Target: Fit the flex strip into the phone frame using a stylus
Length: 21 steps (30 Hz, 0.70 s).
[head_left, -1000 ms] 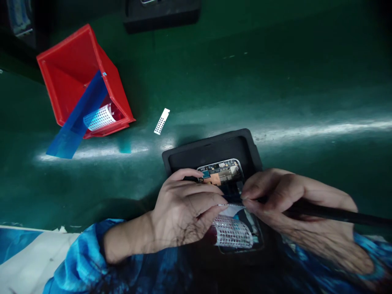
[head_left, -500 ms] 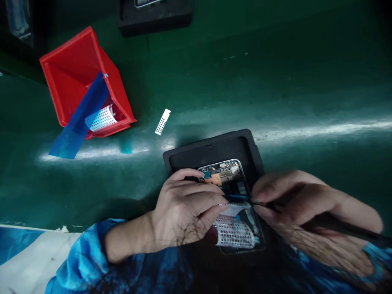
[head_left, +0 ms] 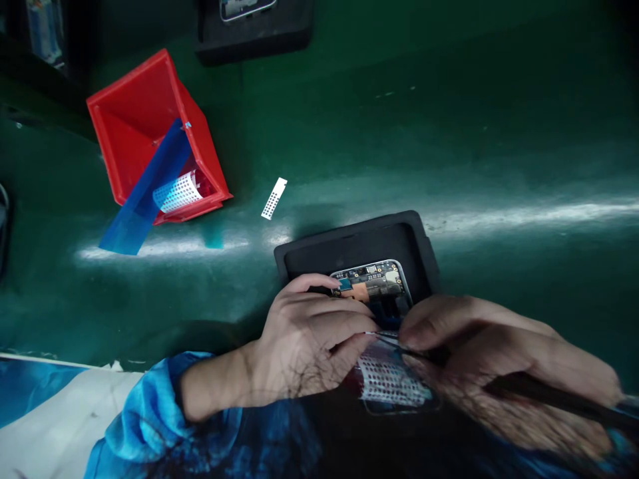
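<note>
My left hand (head_left: 309, 339) rests across an opened phone (head_left: 387, 285) with its circuit board bare. Its thumb and index finger pinch the upper edge of a white sheet of small dark dots (head_left: 392, 382), which looks like a sticker sheet and curls over the phone's lower part. My right hand (head_left: 489, 346) grips dark tweezers (head_left: 554, 394), their thin tips at the sheet's edge beside my left fingertips. Whether the tips hold a sticker cannot be made out. The phone lies in a black tray (head_left: 359, 243), partly covered by both hands.
A red bin (head_left: 137, 100) stands on the green table at the left, with blue film (head_left: 144, 199) and another dotted sheet (head_left: 177, 193) in it. A small dotted strip (head_left: 274, 198) lies between bin and tray. Another black tray (head_left: 254, 36) with a phone sits at the back.
My right hand has brought the tweezer tips left, from over the phone's middle to the sheet's edge at my left fingertips. The whole view has shifted slightly.
</note>
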{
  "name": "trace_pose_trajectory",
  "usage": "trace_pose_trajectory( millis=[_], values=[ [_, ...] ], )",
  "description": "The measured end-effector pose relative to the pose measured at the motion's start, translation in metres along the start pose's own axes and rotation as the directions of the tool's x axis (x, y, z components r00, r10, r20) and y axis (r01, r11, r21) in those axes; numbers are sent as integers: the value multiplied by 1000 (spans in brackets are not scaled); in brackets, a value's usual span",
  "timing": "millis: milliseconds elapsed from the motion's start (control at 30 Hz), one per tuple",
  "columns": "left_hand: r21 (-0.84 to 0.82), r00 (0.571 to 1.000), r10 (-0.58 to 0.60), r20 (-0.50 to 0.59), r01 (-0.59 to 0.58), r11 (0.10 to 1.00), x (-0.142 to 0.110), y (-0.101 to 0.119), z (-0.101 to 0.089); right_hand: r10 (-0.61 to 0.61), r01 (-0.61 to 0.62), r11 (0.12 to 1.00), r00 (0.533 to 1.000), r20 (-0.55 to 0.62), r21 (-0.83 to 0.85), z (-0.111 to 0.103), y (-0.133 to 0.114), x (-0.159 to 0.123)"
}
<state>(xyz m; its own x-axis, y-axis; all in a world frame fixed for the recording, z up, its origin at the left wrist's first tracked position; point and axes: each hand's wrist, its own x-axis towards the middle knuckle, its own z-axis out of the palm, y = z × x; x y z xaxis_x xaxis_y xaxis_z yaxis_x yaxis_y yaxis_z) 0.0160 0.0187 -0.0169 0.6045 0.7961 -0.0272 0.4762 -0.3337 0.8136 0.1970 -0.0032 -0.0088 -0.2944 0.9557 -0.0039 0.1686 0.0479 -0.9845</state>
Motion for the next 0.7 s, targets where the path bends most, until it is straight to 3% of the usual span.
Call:
trace_pose_trajectory(
  millis=[67, 467, 700],
  values=[
    [1, 1000, 3, -5, -3, 1000, 0, 0, 0, -66, 68, 997, 995, 74, -34, -2, 3, 1],
    [4, 1000, 8, -25, -8, 1000, -1, 0, 3, -65, 62, 997, 996, 63, 45, -3, 7, -3],
    [-16, 998, -23, -53, 22, 1000, -1, 1, 5, -18, 18, 1000, 1000, -2, 12, -2, 8, -5]
  ],
)
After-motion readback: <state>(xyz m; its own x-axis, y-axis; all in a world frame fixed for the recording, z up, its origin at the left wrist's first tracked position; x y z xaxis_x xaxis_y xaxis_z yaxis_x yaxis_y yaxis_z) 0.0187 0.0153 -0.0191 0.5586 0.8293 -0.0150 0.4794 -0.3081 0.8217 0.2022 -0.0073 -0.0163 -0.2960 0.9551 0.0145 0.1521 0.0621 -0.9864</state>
